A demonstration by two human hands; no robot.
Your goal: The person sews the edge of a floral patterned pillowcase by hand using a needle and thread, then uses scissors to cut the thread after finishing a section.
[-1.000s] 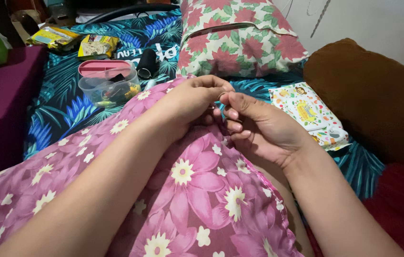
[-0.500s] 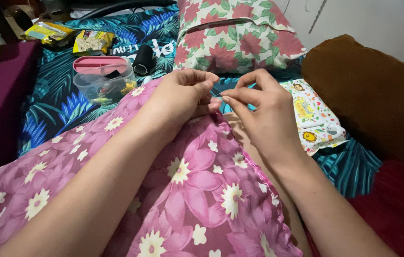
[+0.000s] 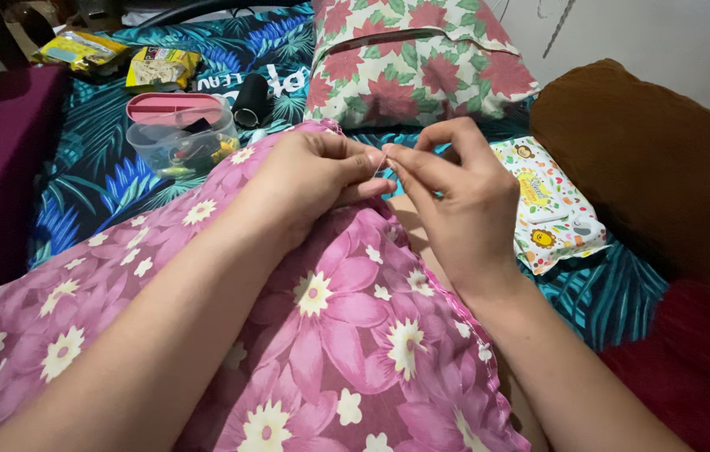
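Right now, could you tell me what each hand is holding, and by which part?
The left hand grips the pink floral fabric at its bunched top edge. The right hand pinches something thin there, too small to identify.

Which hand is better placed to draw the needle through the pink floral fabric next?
Right, probably. The right hand has its fingertips pinched on a thin needle at the edge of the pink floral fabric, free to pull away. The left hand is bunched on the fabric, holding it steady.
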